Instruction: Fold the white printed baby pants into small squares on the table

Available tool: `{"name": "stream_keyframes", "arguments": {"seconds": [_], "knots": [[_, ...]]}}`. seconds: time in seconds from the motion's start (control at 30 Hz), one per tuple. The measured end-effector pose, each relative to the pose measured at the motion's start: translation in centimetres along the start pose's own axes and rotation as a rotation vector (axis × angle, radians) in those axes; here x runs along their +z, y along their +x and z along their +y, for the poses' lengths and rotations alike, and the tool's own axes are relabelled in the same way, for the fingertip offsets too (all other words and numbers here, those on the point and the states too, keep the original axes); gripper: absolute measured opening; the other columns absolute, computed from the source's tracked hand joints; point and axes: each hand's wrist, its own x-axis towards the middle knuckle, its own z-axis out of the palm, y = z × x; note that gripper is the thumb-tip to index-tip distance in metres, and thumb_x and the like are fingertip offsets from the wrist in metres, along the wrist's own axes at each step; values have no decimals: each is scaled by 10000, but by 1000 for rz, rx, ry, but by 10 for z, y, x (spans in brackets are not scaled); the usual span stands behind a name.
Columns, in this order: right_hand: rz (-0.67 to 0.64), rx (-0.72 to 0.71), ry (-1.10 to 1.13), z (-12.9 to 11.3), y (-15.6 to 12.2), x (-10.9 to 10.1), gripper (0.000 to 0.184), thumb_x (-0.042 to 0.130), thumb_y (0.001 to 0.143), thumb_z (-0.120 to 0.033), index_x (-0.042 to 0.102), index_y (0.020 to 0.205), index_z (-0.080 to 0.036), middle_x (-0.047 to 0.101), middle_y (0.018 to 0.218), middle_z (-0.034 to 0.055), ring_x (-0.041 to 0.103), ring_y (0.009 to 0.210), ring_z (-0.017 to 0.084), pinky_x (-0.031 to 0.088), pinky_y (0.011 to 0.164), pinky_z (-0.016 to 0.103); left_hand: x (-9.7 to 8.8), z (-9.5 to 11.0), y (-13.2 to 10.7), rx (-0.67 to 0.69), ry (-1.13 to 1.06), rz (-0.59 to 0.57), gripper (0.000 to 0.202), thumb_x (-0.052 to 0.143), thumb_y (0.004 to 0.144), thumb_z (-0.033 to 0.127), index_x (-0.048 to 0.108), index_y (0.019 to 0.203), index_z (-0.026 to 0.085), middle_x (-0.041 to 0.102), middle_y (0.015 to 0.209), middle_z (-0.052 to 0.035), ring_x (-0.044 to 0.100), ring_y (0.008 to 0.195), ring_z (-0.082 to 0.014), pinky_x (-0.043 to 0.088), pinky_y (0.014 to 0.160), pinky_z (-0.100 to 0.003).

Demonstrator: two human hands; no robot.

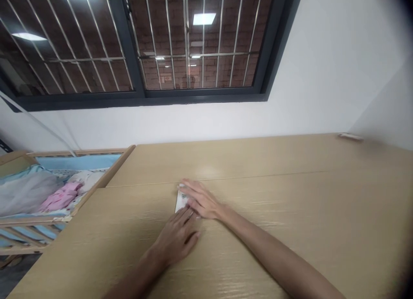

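A small white piece, perhaps paper, with a dark print [181,200] lies flat on the light wood-grain surface [274,213]. My left hand [177,234] rests at its lower edge, fingers stretched out and touching it, thumb spread to the right. From the right, my right hand [201,200] reaches over its upper and right part with the fingers extended, slightly blurred. The two hands meet at my right thumb and left fingertips. Much of the white piece is hidden under them.
A wooden crib [97,183] with blue lining stands at the left, holding a pink cloth [61,197] and pale bedding. Behind the surface is a white wall with a barred window [200,94]. A small flat white object [350,137] lies at the far right edge.
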Motion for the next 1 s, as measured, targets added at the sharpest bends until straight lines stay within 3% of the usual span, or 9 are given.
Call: {"name": "stream_keyframes", "arguments": {"seconds": [0.13,0.3,0.6,0.7,0.77,0.87,1.0], "knots": [[-188,-123,38,-15,1,6,494,330,1084,-358,343,1575,-300,308,1641,30,224,1534,204,200,1247,454,-1,7,1,-55,-61,-72,418,539,957,395,566,1309,170,638,1319,-150,557,1269,-347,458,1104,-566],[-270,-91,24,-5,3,13,489,336,1085,-373,400,1552,-240,398,1594,47,262,1521,192,189,1261,420,-1,7,2,-49,-90,-63,419,539,949,382,567,1311,174,644,1307,-147,570,1247,-338,466,1098,-549],[-179,36,-39,41,5,8,504,304,1089,-409,340,1577,-286,331,1625,21,234,1530,187,166,1270,454,8,-4,-5,-10,-50,-70,676,496,988,378,246,1580,169,359,1600,-163,291,1502,-315,373,1188,-560],[-139,97,-65,51,4,12,528,277,1087,-435,337,1580,-256,313,1638,47,225,1534,202,160,1268,464,10,-9,-7,8,-77,-65,669,484,995,359,225,1587,183,341,1612,-145,285,1507,-287,367,1201,-531],[-95,179,-70,54,3,14,573,276,1079,-475,297,1595,-228,304,1642,86,237,1530,228,184,1254,479,11,-15,-7,-3,-144,-26,609,448,1010,345,260,1572,207,396,1586,-126,356,1476,-261,396,1187,-500],[55,292,-90,52,-1,13,623,273,1069,-496,245,1599,-170,334,1617,157,298,1493,271,250,1208,501,13,-30,-5,-228,-193,142,414,389,1027,359,478,1407,222,612,1386,-109,565,1295,-232,484,1095,-446],[255,310,-141,45,-4,6,503,364,1048,-444,454,1447,-152,530,1393,179,471,1290,297,347,1095,503,14,-46,-1,-569,-84,297,334,367,1019,426,596,1070,188,689,1014,-122,646,990,-281,509,930,-497]]}}
